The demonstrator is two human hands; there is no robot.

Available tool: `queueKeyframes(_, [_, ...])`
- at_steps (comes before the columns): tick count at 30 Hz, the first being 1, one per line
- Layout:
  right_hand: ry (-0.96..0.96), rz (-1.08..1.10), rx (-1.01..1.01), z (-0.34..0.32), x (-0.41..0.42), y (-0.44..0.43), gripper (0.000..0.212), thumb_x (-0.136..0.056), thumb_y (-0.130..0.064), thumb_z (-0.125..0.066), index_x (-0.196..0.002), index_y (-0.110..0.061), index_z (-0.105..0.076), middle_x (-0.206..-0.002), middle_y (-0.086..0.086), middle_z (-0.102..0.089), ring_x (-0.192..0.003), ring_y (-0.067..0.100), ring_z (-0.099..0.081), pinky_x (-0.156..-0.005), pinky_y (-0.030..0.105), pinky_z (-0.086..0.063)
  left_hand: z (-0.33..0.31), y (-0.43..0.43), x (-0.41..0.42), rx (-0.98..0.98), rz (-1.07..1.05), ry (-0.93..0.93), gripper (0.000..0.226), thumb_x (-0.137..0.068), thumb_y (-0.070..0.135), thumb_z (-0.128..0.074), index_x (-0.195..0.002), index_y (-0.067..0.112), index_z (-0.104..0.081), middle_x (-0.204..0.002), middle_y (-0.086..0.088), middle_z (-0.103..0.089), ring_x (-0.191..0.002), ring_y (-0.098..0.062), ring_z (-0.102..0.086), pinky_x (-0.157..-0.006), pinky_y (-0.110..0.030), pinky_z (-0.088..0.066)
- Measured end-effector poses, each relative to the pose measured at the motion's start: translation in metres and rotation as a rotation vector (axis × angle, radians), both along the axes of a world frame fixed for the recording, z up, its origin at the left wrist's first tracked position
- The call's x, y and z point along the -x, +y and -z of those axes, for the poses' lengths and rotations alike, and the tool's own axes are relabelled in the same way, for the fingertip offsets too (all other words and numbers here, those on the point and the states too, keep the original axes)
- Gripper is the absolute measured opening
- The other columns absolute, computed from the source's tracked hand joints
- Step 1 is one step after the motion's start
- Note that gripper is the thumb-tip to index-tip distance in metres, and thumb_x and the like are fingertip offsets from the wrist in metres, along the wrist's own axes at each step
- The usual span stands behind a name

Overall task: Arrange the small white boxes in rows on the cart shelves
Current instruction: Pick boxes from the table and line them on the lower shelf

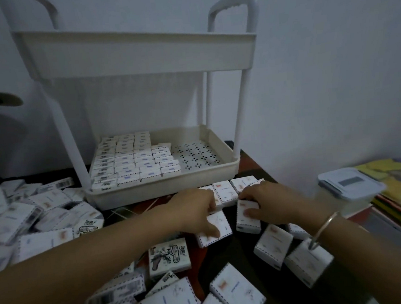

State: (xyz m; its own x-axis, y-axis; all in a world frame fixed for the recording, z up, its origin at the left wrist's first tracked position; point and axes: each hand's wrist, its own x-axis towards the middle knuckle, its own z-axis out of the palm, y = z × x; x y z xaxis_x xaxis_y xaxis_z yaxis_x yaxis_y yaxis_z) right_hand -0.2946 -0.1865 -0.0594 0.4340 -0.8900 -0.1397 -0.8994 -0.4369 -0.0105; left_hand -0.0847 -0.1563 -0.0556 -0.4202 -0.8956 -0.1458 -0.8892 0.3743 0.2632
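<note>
A white two-tier cart (139,53) stands on a dark table. Its lower shelf (163,186) holds several rows of small white boxes (133,159) on the left; the right part shows bare perforated floor (197,155). Just in front of the cart, my left hand (194,212) grips a small white box (218,229), thumb on top. My right hand (268,204) grips another white box (247,220) held upright. A short row of boxes (226,190) lies between my hands and the cart.
Loose white boxes are heaped at the left (32,218) and across the front of the table (182,294). A clear lidded container (348,185) and coloured paper stacks (398,184) sit at the right. The wall stands close behind the cart.
</note>
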Motion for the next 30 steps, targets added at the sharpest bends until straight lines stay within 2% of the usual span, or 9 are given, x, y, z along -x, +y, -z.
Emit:
queueKeyframes(4, [-0.031, 0.015, 0.030, 0.003, -0.001, 0.002, 0.050, -0.091, -0.044, -0.059, -0.137, -0.030, -0.046, -0.132, -0.001, -0.055, -0.116, 0.015, -0.050, -0.091, 0.029, -0.046, 0.003, 0.001, -0.007, -0.016, -0.019, 0.062, 0.051, -0.073, 0.047, -0.078, -0.116, 0.027, -0.058, -0.097, 0.014, -0.050, -0.088, -0.007, -0.048, -0.065, -0.023, -0.038])
queueKeyframes(8, [-0.142, -0.016, 0.042, -0.002, 0.002, 0.002, 0.055, -0.083, -0.049, -0.067, -0.133, -0.029, -0.054, -0.123, -0.006, -0.056, -0.110, 0.012, -0.043, -0.087, 0.025, -0.041, -0.003, -0.002, -0.020, -0.153, -0.085, 0.287, 0.039, -0.074, 0.040, -0.080, -0.107, 0.025, -0.064, -0.099, 0.009, -0.062, -0.089, -0.011, -0.059, -0.079, -0.029, -0.051])
queueKeyframes(11, [-0.322, -0.004, -0.019, -0.004, 0.002, 0.003, 0.046, -0.076, -0.044, -0.076, -0.118, -0.034, -0.058, -0.111, -0.011, -0.052, -0.095, 0.002, -0.048, -0.072, 0.012, -0.037, -0.008, 0.000, -0.030, -0.224, -0.097, 0.397, 0.031, -0.076, 0.033, -0.080, -0.103, 0.024, -0.066, -0.100, 0.001, -0.068, -0.089, -0.018, -0.065, -0.082, -0.035, -0.054])
queueKeyframes(15, [-0.542, 0.015, -0.111, -0.006, -0.008, 0.003, 0.036, -0.075, -0.042, -0.077, -0.096, -0.041, -0.049, -0.098, -0.018, -0.051, -0.082, 0.001, -0.053, -0.054, 0.009, -0.041, -0.013, 0.001, -0.040, -0.277, -0.133, 0.475, 0.029, -0.079, 0.032, -0.078, -0.104, 0.025, -0.065, -0.104, 0.001, -0.067, -0.090, -0.015, -0.067, -0.083, -0.036, -0.057])
queueKeyframes(20, [-0.666, 0.004, -0.050, -0.020, -0.023, -0.010, 0.034, -0.085, -0.044, -0.067, -0.113, -0.042, -0.048, -0.099, -0.013, -0.060, -0.067, -0.008, -0.061, -0.050, 0.009, -0.043, -0.025, -0.005, -0.054, -0.415, -0.232, 0.670, 0.029, -0.085, 0.012, -0.072, -0.112, 0.014, -0.061, -0.107, -0.003, -0.069, -0.085, -0.019, -0.073, -0.067, -0.034, -0.061])
queueKeyframes(22, [-0.774, 0.011, -0.097, -0.027, -0.031, -0.017, 0.038, -0.090, -0.036, -0.064, -0.122, -0.046, -0.046, -0.105, -0.009, -0.056, -0.060, -0.002, -0.064, -0.046, 0.012, -0.044, -0.033, -0.011, -0.061, -0.403, -0.282, 0.732, 0.029, -0.085, 0.010, -0.071, -0.111, 0.013, -0.059, -0.108, -0.004, -0.069, -0.084, -0.020, -0.073, -0.063, -0.031, -0.060])
queueKeyframes(25, [-1.048, 0.025, -0.161, -0.040, -0.048, -0.034, 0.026, -0.094, -0.022, -0.058, -0.115, -0.036, -0.052, -0.112, -0.001, -0.056, -0.062, 0.020, -0.071, -0.045, 0.025, -0.049, -0.045, -0.024, -0.073, -0.394, -0.394, 0.940, 0.032, -0.084, 0.003, -0.070, -0.113, 0.009, -0.058, -0.106, -0.010, -0.070, -0.083, -0.023, -0.074, -0.061, -0.028, -0.058])
queueKeyframes(28, [-1.137, 0.072, -0.132, -0.051, -0.066, -0.058, 0.020, -0.091, -0.037, -0.061, -0.108, -0.029, -0.053, -0.103, 0.001, -0.064, -0.062, 0.020, -0.070, -0.048, 0.027, -0.048, -0.054, -0.040, -0.087, -0.343, -0.480, 1.005, 0.031, -0.086, 0.001, -0.068, -0.115, 0.007, -0.060, -0.104, -0.013, -0.072, -0.084, -0.023, -0.074, -0.061, -0.027, -0.059])
queueKeyframes(30, [-1.124, 0.158, -0.041, -0.055, -0.079, -0.074, 0.041, -0.077, -0.063, -0.064, -0.096, -0.028, -0.055, -0.084, -0.004, -0.069, -0.057, 0.014, -0.068, -0.050, 0.029, -0.050, -0.057, -0.051, -0.097, -0.338, -0.489, 1.038, 0.028, -0.088, -0.001, -0.064, -0.115, 0.005, -0.062, -0.103, -0.013, -0.073, -0.087, -0.023, -0.073, -0.065, -0.029, -0.060])
